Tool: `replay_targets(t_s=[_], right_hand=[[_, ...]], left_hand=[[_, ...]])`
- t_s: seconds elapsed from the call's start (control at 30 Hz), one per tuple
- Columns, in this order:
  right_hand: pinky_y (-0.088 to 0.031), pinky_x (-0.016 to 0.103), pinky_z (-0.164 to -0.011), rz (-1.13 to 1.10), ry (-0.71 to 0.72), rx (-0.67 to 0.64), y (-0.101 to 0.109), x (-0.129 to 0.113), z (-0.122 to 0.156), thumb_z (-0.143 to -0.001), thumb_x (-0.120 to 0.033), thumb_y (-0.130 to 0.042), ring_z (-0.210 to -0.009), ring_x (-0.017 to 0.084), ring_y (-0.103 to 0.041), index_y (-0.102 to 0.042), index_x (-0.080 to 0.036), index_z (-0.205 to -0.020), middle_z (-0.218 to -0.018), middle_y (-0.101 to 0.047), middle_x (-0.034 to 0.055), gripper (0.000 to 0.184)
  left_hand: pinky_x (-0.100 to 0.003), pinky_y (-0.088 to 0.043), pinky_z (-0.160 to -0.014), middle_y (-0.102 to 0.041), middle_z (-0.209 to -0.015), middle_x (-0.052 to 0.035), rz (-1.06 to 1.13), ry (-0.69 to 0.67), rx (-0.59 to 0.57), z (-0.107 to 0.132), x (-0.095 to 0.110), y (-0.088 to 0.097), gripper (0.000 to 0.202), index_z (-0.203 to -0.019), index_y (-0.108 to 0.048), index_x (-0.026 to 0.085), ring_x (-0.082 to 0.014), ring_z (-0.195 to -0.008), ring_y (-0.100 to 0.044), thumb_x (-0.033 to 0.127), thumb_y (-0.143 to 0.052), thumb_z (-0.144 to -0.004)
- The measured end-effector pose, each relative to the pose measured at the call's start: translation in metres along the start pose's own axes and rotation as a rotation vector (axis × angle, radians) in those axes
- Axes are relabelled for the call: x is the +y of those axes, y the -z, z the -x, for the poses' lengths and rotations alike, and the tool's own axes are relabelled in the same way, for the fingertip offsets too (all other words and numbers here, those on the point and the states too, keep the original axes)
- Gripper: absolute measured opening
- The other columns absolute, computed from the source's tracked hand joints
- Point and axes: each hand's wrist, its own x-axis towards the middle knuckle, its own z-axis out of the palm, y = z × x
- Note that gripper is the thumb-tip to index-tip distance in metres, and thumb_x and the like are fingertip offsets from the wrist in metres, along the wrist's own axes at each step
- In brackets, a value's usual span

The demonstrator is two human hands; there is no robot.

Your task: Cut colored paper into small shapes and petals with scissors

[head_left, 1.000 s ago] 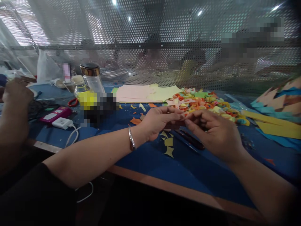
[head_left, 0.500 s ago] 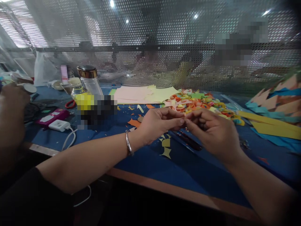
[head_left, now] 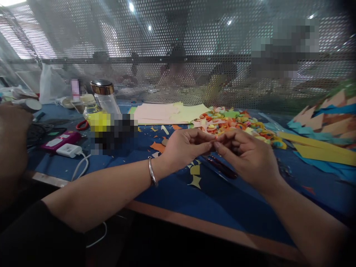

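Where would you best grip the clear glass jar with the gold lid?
Probably around the gold lid, coming from above: the clear glass jar stands upright, and a small yellow bottle stands close beside its body.

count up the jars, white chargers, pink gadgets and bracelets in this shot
jars: 2
white charger: 1
pink device: 1
bracelet: 1
total: 5
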Motion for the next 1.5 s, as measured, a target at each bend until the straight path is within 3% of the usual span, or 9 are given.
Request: replay_targets(t_s=[0.2,0.37,0.83,1.13,1.37,1.5], right_hand=[[-0.045,0.021,-0.046,-0.003,-0.016,-0.003,0.0007,-0.0011,-0.0014,-0.087,-0.039,-0.071,-0.052,0.012,-0.057,-0.065,-0.022,-0.089,-0.065,-0.062,-0.0007,0.018],[-0.042,0.021,-0.043,0.006,-0.013,-0.005,0.0007,-0.0017,-0.0008,-0.086,-0.036,-0.070,-0.049,0.011,-0.055,-0.066,-0.021,-0.088,-0.062,-0.061,-0.0008,0.015],[-0.044,0.021,-0.044,0.008,-0.017,-0.021,-0.0005,-0.0063,0.0007,-0.087,-0.035,-0.069,-0.048,0.011,-0.054,-0.068,-0.020,-0.092,-0.062,-0.060,-0.0010,0.015],[-0.040,0.022,-0.042,0.086,0.021,-0.027,0.0009,-0.0024,0.0023,-0.088,-0.036,-0.068,-0.045,0.011,-0.053,-0.068,-0.020,-0.092,-0.059,-0.059,-0.0022,0.017],[-0.039,0.022,-0.042,0.104,0.063,-0.016,0.0013,-0.0056,0.0024,-0.088,-0.033,-0.067,-0.045,0.011,-0.052,-0.067,-0.021,-0.087,-0.057,-0.058,-0.0022,0.012],[-0.042,0.022,-0.045,0.088,0.034,-0.028,0.0004,-0.0074,0.0015,-0.088,-0.032,-0.066,-0.048,0.011,-0.053,-0.067,-0.021,-0.085,-0.059,-0.059,-0.0017,0.012]], left_hand=[[-0.022,-0.059,-0.073,-0.075,-0.076,-0.0008,-0.127,-0.048,0.016,0.0005,0.0037,-0.0001,0.008,-0.086,-0.074,0.015,-0.0084,-0.070,-0.070,0.016,-0.078,-0.079],[-0.018,-0.055,-0.069,-0.073,-0.074,0.0009,-0.134,-0.119,-0.009,-0.0013,-0.0010,0.0025,0.015,-0.082,-0.071,0.015,-0.0068,-0.068,-0.068,0.015,-0.082,-0.072],[-0.023,-0.057,-0.072,-0.074,-0.080,-0.0027,-0.273,-0.138,0.015,0.0003,-0.0009,0.0021,0.014,-0.084,-0.069,0.016,-0.0102,-0.073,-0.069,0.025,-0.079,-0.077],[-0.022,-0.055,-0.068,-0.072,-0.078,-0.0015,-0.315,-0.176,0.046,0.0012,-0.0013,0.0013,0.011,-0.082,-0.068,0.016,-0.0103,-0.072,-0.068,0.022,-0.077,-0.077],[-0.023,-0.056,-0.072,-0.072,-0.079,-0.0012,-0.262,-0.137,0.014,0.0005,0.0009,0.0027,0.015,-0.083,-0.066,0.016,-0.0101,-0.074,-0.069,0.017,-0.078,-0.073],[-0.024,-0.057,-0.074,-0.074,-0.081,-0.0024,-0.191,-0.028,-0.056,-0.0016,-0.0021,0.0065,0.020,-0.087,-0.069,0.015,-0.0104,-0.074,-0.069,0.018,-0.081,-0.071]])
